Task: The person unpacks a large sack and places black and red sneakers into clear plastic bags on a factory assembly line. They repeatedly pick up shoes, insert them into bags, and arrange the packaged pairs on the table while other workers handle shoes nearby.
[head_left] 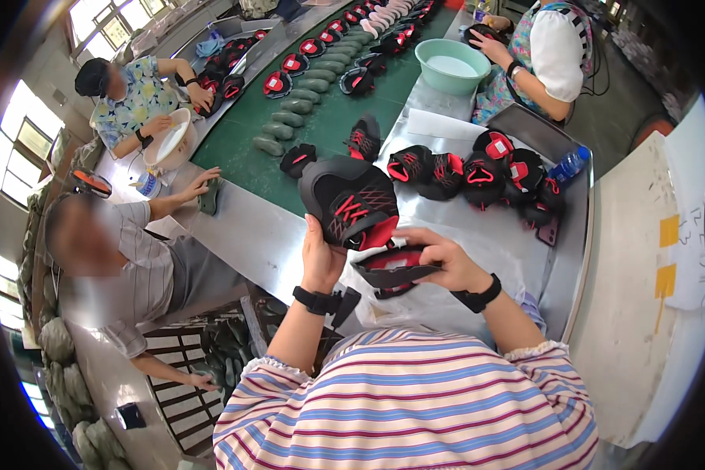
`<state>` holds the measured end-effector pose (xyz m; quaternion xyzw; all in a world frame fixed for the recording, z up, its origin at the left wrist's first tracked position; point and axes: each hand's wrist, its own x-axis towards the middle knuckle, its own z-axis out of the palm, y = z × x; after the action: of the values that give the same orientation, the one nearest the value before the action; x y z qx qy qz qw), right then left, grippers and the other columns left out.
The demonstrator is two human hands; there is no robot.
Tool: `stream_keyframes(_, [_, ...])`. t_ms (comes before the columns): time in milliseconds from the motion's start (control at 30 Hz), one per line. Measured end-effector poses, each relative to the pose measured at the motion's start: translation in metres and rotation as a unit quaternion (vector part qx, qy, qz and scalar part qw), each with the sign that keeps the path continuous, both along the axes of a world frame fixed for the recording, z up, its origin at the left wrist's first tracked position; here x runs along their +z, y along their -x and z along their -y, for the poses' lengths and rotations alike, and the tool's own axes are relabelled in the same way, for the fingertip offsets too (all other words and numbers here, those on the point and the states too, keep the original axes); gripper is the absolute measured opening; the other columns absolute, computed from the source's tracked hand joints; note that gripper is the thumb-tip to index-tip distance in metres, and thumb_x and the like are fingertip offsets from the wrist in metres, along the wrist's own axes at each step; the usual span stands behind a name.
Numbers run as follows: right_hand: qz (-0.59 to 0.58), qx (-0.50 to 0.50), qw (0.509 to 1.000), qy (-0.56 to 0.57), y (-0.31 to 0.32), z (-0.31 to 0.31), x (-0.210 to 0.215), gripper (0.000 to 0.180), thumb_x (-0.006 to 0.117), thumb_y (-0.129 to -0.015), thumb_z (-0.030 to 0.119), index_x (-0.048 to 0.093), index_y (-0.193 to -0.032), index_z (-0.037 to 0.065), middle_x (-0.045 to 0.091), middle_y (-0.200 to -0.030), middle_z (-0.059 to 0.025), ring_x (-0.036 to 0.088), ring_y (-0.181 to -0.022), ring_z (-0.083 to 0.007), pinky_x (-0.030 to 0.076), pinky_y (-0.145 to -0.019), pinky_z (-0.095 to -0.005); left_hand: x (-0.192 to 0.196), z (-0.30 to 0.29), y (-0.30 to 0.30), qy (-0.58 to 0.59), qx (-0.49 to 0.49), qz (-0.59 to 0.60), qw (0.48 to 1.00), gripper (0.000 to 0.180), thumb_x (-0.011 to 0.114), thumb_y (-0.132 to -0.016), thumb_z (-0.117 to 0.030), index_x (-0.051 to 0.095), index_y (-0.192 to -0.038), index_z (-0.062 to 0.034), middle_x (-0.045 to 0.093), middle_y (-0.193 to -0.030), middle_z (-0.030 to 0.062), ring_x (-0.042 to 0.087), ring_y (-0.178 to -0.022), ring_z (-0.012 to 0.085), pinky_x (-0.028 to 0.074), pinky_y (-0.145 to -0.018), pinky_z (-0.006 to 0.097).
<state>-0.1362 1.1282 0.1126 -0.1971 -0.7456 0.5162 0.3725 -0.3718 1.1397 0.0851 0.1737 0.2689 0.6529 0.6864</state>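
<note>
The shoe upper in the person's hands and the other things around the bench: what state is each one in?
Black-and-red shoe upper: held up off the bench, laced, no sole.
Left hand: gripping the upper from below.
Right hand: pinching the upper's open red-lined collar.
Pile of shoe uppers: lying loose on the metal bench.
Green shoe lasts: bare, lined up on the green belt.
Teal basin: upright.
Water bottle: lying down, capped.

The black shoe upper (pixel 351 200) held up in the left hand (pixel 321 258) looks like matt woven fabric with red laces and stitched lines. The piece (pixel 392 266) in the right hand (pixel 446 258) shows a smoother red lining. The counter (pixel 493 235) is dull brushed metal. At 12 o'clock, the conveyor belt (pixel 329 117) is matt green, and the teal basin (pixel 452 66) is smooth plastic.
</note>
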Motion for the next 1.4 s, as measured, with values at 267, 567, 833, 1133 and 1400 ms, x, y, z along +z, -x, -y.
stream_keyframes(267, [-0.059,-0.087,0.994,0.031,-0.008,-0.022,0.018,0.026,0.073,-0.058,0.000,0.060,-0.080,0.004,0.030,-0.139,-0.0152,0.031,-0.128,-0.0303,0.030,-0.100,-0.0400,0.000,0.009,-0.011,-0.110,-0.150,-0.205,0.961,0.053,0.036,-0.093,-0.045,0.046,-0.121,-0.0012,0.053,-0.119,0.0084,0.051,-0.108,0.0185,0.039,-0.091,0.033])
stream_keyframes(567, [0.102,-0.179,0.928,-0.310,0.020,-0.001,0.029,0.017,0.070,-0.053,0.010,0.060,-0.066,0.006,0.052,-0.120,-0.0070,0.044,-0.115,-0.0313,0.041,-0.089,-0.0405,0.040,-0.014,0.021,-0.129,-0.392,-0.281,0.867,0.065,0.059,-0.080,-0.042,0.042,-0.126,0.0004,0.051,-0.121,0.0110,0.050,-0.108,0.0205,0.040,-0.092,0.033])
stream_keyframes(833, [0.085,-0.124,0.975,-0.161,-0.002,0.001,0.011,0.023,0.074,-0.053,0.008,0.060,-0.071,0.008,0.056,-0.086,-0.0070,0.053,-0.090,-0.0278,0.038,-0.085,-0.0394,-0.019,-0.059,0.043,-0.104,-0.117,-0.178,0.972,0.019,0.051,-0.073,-0.007,0.060,-0.088,0.0013,0.062,-0.084,0.0058,0.058,-0.079,0.0172,0.045,-0.076,0.028])
stream_keyframes(1133, [-0.162,-0.013,0.843,0.513,-0.011,-0.040,-0.069,0.038,0.061,-0.075,0.001,0.053,-0.112,0.001,0.059,-0.103,-0.0050,0.057,-0.093,-0.0138,0.042,-0.089,-0.0285,-0.059,-0.026,0.014,0.041,-0.290,-0.062,0.954,0.055,0.057,-0.074,-0.015,0.042,-0.125,-0.0011,0.052,-0.121,0.0097,0.050,-0.111,0.0239,0.036,-0.098,0.038])
stream_keyframes(1400, [-0.262,-0.220,0.763,0.548,0.027,-0.130,-0.102,0.024,0.053,-0.086,0.008,0.053,-0.108,0.001,0.060,-0.105,-0.0111,0.059,-0.095,-0.0231,0.045,-0.088,-0.0367,-0.107,-0.097,0.068,0.056,0.014,-0.153,0.987,0.036,0.049,-0.082,0.002,0.046,-0.117,-0.0041,0.055,-0.113,0.0081,0.055,-0.102,0.0232,0.045,-0.088,0.040])
